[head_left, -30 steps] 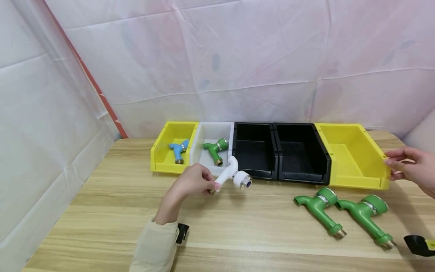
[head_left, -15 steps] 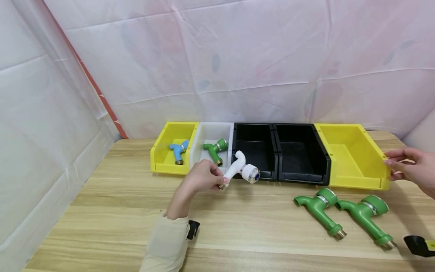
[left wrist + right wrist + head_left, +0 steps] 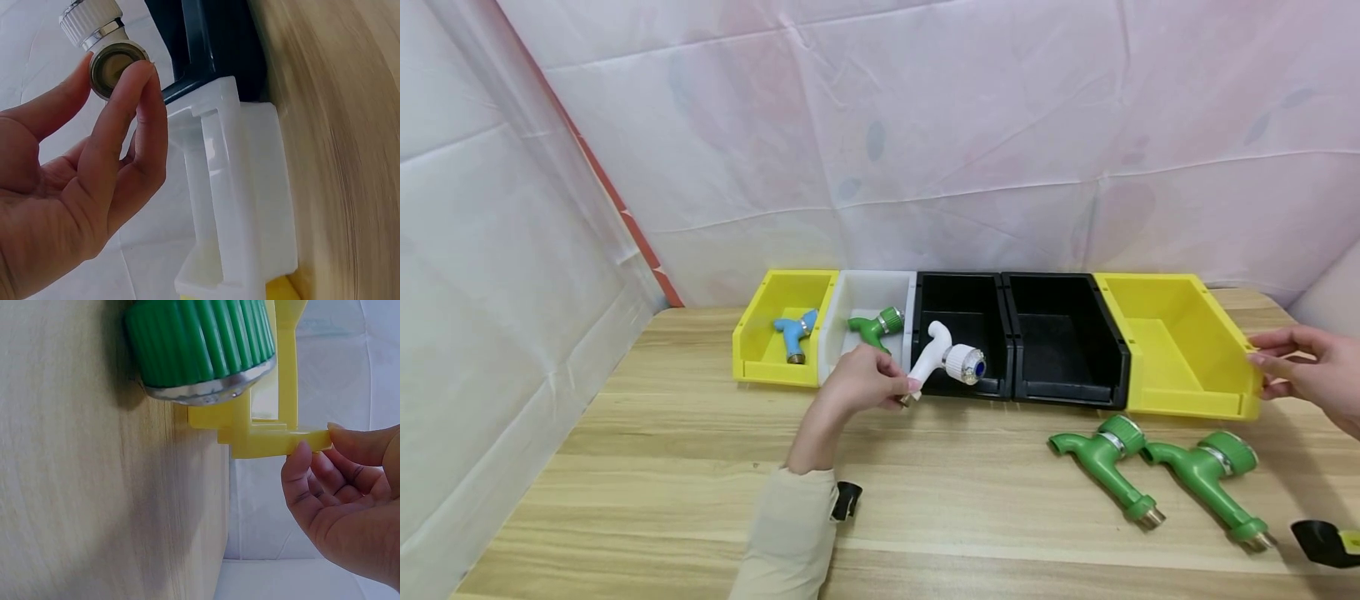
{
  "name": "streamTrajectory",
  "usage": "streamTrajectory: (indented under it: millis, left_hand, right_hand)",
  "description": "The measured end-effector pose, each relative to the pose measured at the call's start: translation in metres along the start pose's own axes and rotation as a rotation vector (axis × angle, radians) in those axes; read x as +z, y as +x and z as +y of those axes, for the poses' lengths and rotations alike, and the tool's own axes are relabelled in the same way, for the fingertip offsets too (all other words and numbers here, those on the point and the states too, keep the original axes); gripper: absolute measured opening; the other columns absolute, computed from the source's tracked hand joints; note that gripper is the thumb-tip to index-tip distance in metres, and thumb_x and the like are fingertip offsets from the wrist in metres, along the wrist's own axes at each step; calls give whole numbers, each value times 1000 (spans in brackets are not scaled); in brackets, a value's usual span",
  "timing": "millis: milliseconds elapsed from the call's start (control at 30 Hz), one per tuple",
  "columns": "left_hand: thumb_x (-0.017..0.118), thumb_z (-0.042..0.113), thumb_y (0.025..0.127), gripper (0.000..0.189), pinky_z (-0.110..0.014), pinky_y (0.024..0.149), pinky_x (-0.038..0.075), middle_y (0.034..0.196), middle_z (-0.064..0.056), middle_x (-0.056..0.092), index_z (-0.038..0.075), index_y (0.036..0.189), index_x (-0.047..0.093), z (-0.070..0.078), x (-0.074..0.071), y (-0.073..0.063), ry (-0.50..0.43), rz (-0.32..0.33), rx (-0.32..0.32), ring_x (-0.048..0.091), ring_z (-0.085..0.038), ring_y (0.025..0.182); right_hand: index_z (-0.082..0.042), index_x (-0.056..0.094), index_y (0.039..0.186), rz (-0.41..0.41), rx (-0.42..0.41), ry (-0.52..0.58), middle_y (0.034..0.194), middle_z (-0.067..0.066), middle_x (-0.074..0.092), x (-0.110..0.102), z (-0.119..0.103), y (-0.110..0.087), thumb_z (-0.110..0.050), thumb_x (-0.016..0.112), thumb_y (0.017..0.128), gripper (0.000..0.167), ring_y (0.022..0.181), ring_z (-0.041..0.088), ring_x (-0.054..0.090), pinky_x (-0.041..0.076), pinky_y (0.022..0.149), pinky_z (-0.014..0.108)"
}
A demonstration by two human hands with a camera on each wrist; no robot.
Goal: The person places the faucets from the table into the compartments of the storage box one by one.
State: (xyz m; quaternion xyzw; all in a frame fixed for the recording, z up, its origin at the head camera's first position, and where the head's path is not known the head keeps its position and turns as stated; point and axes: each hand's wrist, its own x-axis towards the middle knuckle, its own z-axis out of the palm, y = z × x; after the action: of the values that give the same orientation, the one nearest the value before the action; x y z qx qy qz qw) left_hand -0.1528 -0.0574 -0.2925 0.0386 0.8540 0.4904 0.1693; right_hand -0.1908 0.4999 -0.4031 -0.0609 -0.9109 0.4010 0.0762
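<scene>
white tap (image 3: 935,353) moved rightward, pinched by left fingers (image 3: 112,119)

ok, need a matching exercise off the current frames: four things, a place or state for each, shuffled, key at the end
Things
1. blue tap
2. white tap
3. right hand
4. white bin

Places and states
A. has a green tap in it
B. pinched in the left hand
C. lies in the left yellow bin
D. grips the edge of the right yellow bin

Pairs: 1-C, 2-B, 3-D, 4-A
</scene>
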Motion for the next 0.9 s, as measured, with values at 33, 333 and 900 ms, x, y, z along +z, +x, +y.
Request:
streamTrajectory:
  millis: [33, 333, 900]
  left_hand:
    - [73, 11, 78, 13, -28, 66, 53, 72, -6, 64, -1, 77, 68, 0, 1, 1, -5, 1, 3, 67, -26, 66]
    - [73, 12, 78, 13, -31, 65, 54, 69, -6, 64, 0, 76, 69, 7, 9, 9, -16, 24, 20, 65, -20, 61]
    - [72, 9, 79, 14, -31, 61, 55, 75, -10, 64, -5, 80, 68, 16, 25, 23, -127, 76, 9, 65, -19, 58]
  right_hand:
    - [-17, 48, 105, 0, 0, -2, 91, 4, 44, 0, 0, 0, -16, 48, 96, 9, 65, 8, 57, 54, 56, 32]
    - [-17, 48, 105, 2, 8, 3, 92, 7, 44, 0, 3, 0, -18, 49, 95, 10, 65, 8, 57, 54, 56, 32]
    - [-13, 47, 106, 3, 20, -34, 96, 14, 38, 2, -1, 1, -16, 46, 96, 10, 66, 9, 56, 54, 58, 31]
